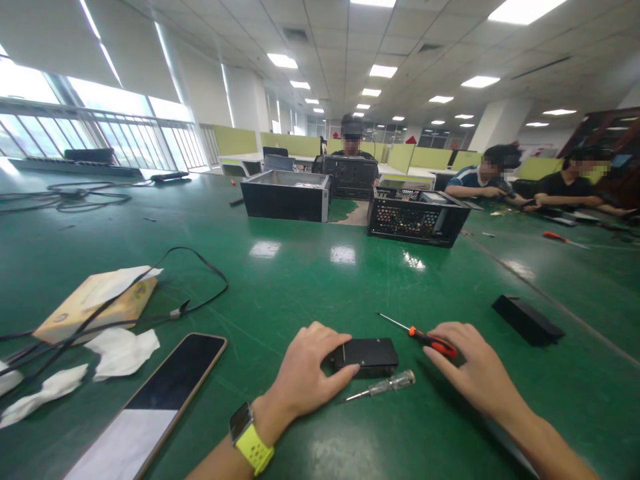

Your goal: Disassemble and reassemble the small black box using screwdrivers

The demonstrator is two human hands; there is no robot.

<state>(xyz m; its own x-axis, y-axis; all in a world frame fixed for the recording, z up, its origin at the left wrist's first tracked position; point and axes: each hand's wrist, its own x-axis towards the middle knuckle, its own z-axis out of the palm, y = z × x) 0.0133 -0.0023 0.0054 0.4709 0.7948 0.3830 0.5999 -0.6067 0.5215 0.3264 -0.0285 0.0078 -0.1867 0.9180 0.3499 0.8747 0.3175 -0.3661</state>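
My left hand (313, 367), with a yellow-strapped watch on the wrist, grips the left end of a small black rectangular box (370, 355) between thumb and fingers. The box lies on the green table. Just in front of it lies a clear-handled screwdriver (383, 385), its tip pointing toward my left hand. My right hand (473, 363) has its thumb and fingers round the handle of a red-and-black screwdriver (434, 343). That screwdriver's shaft points away to the left, beyond the box. Part of its handle is hidden under my fingers.
A phone (175, 383), crumpled tissues (125, 350), a yellowish packet (100, 303) and black cables (210, 263) lie at left. A black block (527, 320) lies at right. Two black metal cases (285, 200) (415, 217) stand farther back. Several people sit around the table.
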